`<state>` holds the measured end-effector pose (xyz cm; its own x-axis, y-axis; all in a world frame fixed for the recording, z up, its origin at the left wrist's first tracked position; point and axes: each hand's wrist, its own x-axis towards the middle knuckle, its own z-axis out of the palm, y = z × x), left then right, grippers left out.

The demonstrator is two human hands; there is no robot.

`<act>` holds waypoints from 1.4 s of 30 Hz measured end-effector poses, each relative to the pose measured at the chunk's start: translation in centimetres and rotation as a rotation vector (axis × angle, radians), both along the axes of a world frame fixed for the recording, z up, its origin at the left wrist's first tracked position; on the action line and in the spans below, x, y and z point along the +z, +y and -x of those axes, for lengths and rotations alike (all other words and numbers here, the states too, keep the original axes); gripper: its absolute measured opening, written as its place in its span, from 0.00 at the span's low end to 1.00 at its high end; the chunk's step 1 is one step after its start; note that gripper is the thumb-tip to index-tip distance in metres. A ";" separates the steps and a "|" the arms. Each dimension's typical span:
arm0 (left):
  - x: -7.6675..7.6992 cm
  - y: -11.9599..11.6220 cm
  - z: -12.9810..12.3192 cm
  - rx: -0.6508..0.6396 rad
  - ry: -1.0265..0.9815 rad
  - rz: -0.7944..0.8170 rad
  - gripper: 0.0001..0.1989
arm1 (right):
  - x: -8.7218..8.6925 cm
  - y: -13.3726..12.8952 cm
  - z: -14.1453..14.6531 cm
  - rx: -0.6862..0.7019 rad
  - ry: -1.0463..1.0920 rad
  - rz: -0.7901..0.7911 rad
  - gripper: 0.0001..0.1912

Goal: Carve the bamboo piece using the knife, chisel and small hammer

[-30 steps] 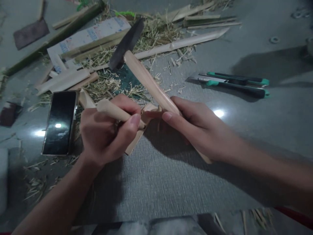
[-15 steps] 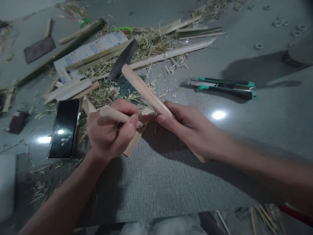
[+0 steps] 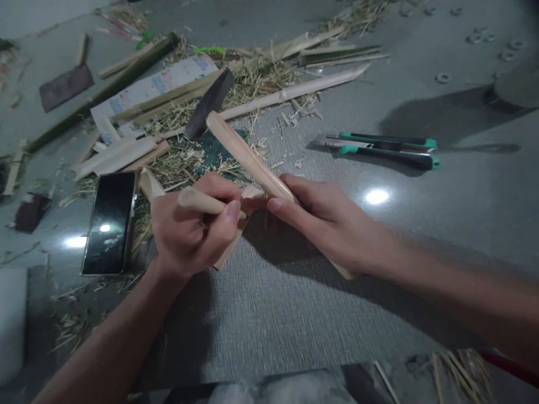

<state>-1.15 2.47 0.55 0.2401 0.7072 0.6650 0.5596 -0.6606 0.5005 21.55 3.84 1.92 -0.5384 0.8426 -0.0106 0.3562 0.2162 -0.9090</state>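
Observation:
My left hand (image 3: 193, 224) is closed around a pale, tapered wooden-handled tool (image 3: 200, 202). Its narrow end points to the right, where a small dark tip meets a flat strip of bamboo (image 3: 229, 255) under my fingers. The tip's exact kind is too small to make out. My right hand (image 3: 324, 219) grips a hammer (image 3: 248, 151) by its wooden handle, with the dark metal head up at the far left of it. Fingers of my right hand reach in beside the bamboo strip near the tool's tip; part of them is hidden.
A phone (image 3: 108, 224) lies left of my left hand. Bamboo shavings (image 3: 263, 78) and split bamboo pieces (image 3: 295, 92) spread behind the hammer. Two green-and-black utility knives (image 3: 387, 151) lie to the right, with metal nuts (image 3: 443, 78) farther back. A dark whetstone-like block (image 3: 66, 87) lies far left.
The tool in my left hand has tipped steeper, its rounded end shifting slightly right. My right hand and the hammer hold nearly still; the whole view has drifted slightly.

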 end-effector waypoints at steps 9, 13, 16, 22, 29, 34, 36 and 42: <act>-0.2 0.2 -0.1 -0.013 0.024 0.041 0.06 | -0.2 -0.2 0.0 -0.020 0.003 0.006 0.19; -0.5 0.3 -0.2 -0.034 0.036 0.043 0.06 | -0.1 -0.2 0.1 -0.026 -0.002 0.005 0.19; -0.5 0.3 -0.3 -0.040 0.009 0.048 0.07 | 0.0 -0.2 0.1 -0.029 -0.002 0.025 0.18; -0.3 0.1 -0.7 -0.005 0.026 0.048 0.07 | -0.1 -0.2 0.0 -0.025 -0.012 0.012 0.21; -0.2 -0.2 -1.0 0.051 0.031 0.065 0.08 | 0.0 -0.1 0.0 -0.013 -0.006 0.004 0.18; 0.3 -0.9 -1.2 0.143 0.050 0.106 0.10 | 0.0 0.0 0.0 -0.002 -0.005 -0.003 0.18; 0.5 -1.2 -1.3 0.166 0.077 0.107 0.09 | 0.0 0.0 0.0 0.001 0.000 0.006 0.18; 0.7 -1.6 -1.6 0.194 0.105 0.121 0.09 | 0.1 0.0 -0.1 -0.005 0.009 0.005 0.17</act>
